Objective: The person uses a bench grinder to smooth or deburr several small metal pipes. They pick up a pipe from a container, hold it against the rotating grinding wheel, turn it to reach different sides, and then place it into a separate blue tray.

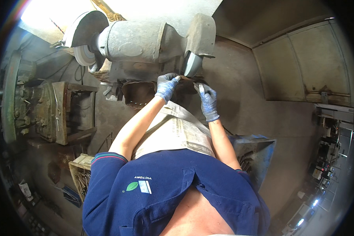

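A large grey bench grinder (135, 41) stands in front of me. Its right wheel (193, 65) shows pale below the guard. Just under that wheel, a thin dark strip (188, 79), apparently metal, spans between my two hands. Pinched on its left end is my left hand (167, 85), in a blue-and-grey work glove. My right hand (208, 100), gloved alike, grips the right end with the thumb pointing up along it. The strip lies at the wheel's lower edge; whether they touch I cannot tell. Sheets of newspaper (173, 129) cover my lap below the hands.
The grinder's left wheel (84, 55) is white and partly guarded. A wooden box (82, 163) of metal pieces sits at my left, a blue-edged tray (269, 157) with dark pieces at my right. An old machine (47, 110) occupies the left; large panels (303, 63) stand far right.
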`<state>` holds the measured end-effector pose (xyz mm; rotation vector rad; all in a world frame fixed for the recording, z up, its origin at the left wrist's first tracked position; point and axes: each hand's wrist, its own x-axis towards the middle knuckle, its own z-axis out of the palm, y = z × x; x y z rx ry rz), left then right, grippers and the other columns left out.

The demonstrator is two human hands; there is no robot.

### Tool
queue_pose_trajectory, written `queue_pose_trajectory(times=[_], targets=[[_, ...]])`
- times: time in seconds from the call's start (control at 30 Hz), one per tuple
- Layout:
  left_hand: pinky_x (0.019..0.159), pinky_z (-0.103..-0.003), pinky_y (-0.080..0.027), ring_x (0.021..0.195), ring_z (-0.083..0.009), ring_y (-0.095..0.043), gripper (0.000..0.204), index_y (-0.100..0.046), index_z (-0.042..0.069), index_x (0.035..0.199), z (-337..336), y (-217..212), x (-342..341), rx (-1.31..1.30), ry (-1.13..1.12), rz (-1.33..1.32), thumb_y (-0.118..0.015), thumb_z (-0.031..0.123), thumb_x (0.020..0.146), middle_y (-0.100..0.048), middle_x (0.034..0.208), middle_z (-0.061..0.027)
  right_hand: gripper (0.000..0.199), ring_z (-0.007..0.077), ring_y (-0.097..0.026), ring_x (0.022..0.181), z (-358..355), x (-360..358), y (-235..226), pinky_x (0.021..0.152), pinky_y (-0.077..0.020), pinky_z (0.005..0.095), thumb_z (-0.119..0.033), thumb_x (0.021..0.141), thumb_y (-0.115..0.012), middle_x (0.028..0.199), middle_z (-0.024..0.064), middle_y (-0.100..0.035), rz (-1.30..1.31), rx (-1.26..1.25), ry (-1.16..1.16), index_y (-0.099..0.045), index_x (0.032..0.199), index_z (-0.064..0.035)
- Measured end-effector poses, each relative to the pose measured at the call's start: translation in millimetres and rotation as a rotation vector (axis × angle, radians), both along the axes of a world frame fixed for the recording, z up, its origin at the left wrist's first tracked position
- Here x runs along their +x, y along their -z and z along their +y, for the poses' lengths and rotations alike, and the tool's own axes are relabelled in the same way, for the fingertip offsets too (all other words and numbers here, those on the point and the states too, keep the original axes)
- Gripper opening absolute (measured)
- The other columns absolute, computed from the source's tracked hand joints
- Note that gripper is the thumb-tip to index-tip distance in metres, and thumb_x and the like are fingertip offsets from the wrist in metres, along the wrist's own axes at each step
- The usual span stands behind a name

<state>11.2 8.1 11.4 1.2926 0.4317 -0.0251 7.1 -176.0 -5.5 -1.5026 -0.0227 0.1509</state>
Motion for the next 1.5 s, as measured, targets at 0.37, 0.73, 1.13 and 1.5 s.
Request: queue_pose_trajectory(times=[0.37,0.73,1.13,1.5], targets=[[0.054,-0.025,-0.043,0.059,-0.0073,-0.05,0.011,-0.067,-0.003,0.084,18.3,13.9,4.0,0.078,-0.011,0.058,-0.064,0.008,0.083,-0.064,0.071,-0.0022,0.026,0.0239,-0.061,0.098,18.6,1.7,-2.6,0.093,-0.0476,0.0357,-0.016,0.09,-0.058,0.103,0.0167,-0.063,0.072,0.169,-0.035,-0.061,0.102,0.0066],[0.067,-0.021,-0.048,0.072,-0.0062,-0.057,0.014,-0.066,-0.002,0.094,45.2,-1.4,-40.0,-0.043,0.047,-0.137,-0.064,0.003,0.082,-0.067,0.082,-0.0024,0.036,0.0262,-0.055,0.109,28.4,-37.7,-13.5,0.101,-0.0412,0.0386,-0.017,0.091,-0.055,0.122,0.0157,-0.053,-0.272,0.065,-0.108,-0.054,0.116,0.0085],[0.081,-0.025,-0.05,0.09,-0.0123,-0.062,0.019,-0.067,-0.002,0.096,28.7,-47.8,-100.8,0.025,0.289,-0.497,-0.066,-0.005,0.078,-0.067,0.098,-0.012,0.039,0.0303,-0.052,0.114,9.0,-134.9,-116.6,0.099,-0.0391,0.0397,-0.025,0.08,-0.066,0.119,0.0162,-0.056,-0.689,-0.514,0.061,-0.063,0.111,-0.0003],[0.073,-0.023,-0.05,0.08,-0.0061,-0.057,0.019,-0.064,-0.004,0.099,20.3,-54.6,-110.1,0.029,0.508,-0.33,-0.067,0.003,0.081,-0.068,0.086,-0.0053,0.045,0.0295,-0.054,0.109,-43.0,-173.4,-133.5,0.092,-0.0448,0.0395,-0.024,0.076,-0.072,0.116,0.0175,-0.057,-0.67,-0.555,0.178,-0.061,0.11,0.0035]])
